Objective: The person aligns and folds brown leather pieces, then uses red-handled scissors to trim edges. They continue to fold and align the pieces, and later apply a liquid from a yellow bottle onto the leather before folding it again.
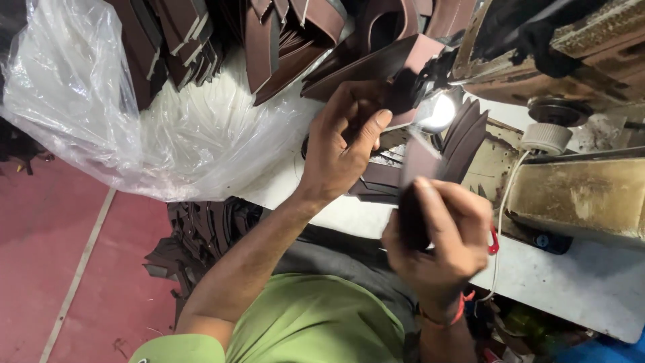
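My left hand [342, 144] pinches the edge of a dark brown leather piece [376, 64] close to the lit head of a sewing machine [571, 40]. My right hand [440, 235] grips a stack of dark brown leather pieces [420, 168], held upright, with a red band on that wrist. A fan of more brown pieces [467, 138] lies on the white table [591, 282] between my hands and the machine.
A clear plastic bag [101, 107] full of brown leather straps lies at the upper left. More leather scraps [198, 235] are heaped on the red floor [60, 255] below. A white thread spool [545, 136] stands beside the machine's lamp [438, 111].
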